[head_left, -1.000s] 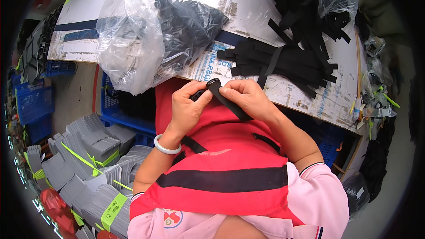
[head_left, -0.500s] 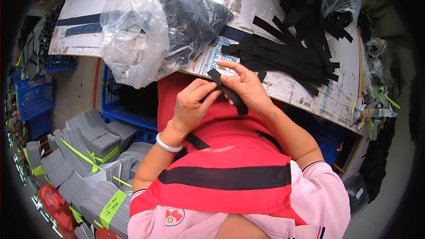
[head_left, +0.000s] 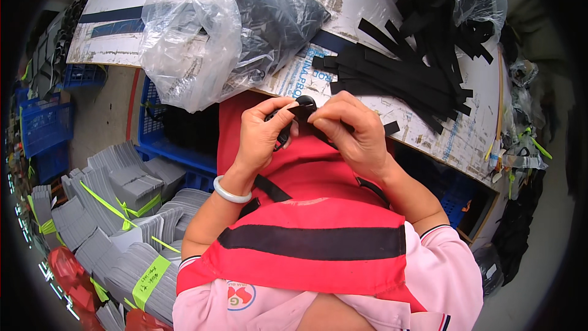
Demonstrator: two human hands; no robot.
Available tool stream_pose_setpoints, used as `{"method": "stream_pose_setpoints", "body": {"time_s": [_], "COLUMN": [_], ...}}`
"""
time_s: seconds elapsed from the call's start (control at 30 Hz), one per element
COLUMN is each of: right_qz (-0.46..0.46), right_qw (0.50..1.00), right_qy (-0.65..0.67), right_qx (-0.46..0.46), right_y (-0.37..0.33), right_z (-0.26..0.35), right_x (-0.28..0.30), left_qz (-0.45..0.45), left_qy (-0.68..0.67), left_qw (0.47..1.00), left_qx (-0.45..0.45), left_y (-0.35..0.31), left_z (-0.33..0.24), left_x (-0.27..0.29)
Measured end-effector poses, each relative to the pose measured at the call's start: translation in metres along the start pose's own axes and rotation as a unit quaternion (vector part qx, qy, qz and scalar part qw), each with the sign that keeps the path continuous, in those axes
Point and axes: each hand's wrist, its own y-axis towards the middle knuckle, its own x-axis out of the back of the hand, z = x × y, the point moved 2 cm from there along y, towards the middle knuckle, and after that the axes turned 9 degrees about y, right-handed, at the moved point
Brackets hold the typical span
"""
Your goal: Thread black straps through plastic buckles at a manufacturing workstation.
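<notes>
My left hand [head_left: 260, 135] is closed, thumb and forefinger pinching a black strap [head_left: 300, 111] in front of my red apron. A glossy black plastic piece, apparently a buckle [head_left: 307, 102], shows at the strap between my hands; its exact shape is hard to make out. More dark, shiny plastic shows under my left fingers. My right hand [head_left: 355, 135] is closed too, its fingertips pinched at the strap's right side and hiding part of it. A short black strap end [head_left: 391, 127] shows beside my right hand, near the table edge.
On the worn white table [head_left: 116, 43], a clear plastic bag [head_left: 190, 55] holds many dark pieces. Black straps [head_left: 392, 76] lie heaped at the right. Blue crates [head_left: 147, 129] stand below. Bundled grey sheets [head_left: 116, 208] with yellow-green ties are stacked at my left.
The strap has been turned between my hands, and a glossy black plastic piece now shows with it. My right hand has gone from spread fingers to a pinch.
</notes>
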Motion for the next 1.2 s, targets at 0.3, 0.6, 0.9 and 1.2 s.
{"method": "stream_pose_setpoints", "body": {"time_s": [0.3,0.6,0.9,1.2], "right_qz": [-0.052,-0.026,0.012,0.075], "right_qw": [0.998,0.981,0.919,0.768], "right_qy": [-0.02,0.128,0.166,0.468], "right_qx": [-0.018,-0.143,-0.358,-0.43], "right_y": [-0.001,-0.007,-0.007,-0.008], "right_z": [-0.039,-0.006,-0.036,-0.065], "right_x": [-0.011,-0.01,-0.01,-0.02], "left_qz": [-0.01,-0.058,-0.068,0.01], "left_qy": [0.064,0.073,0.169,0.198], "left_qw": [0.997,0.994,0.975,0.968], "left_qx": [-0.049,-0.057,-0.128,-0.153], "left_y": [-0.001,-0.001,-0.008,-0.014], "left_z": [0.012,0.003,0.006,-0.001], "left_x": [0.0,0.002,0.005,0.017]}}
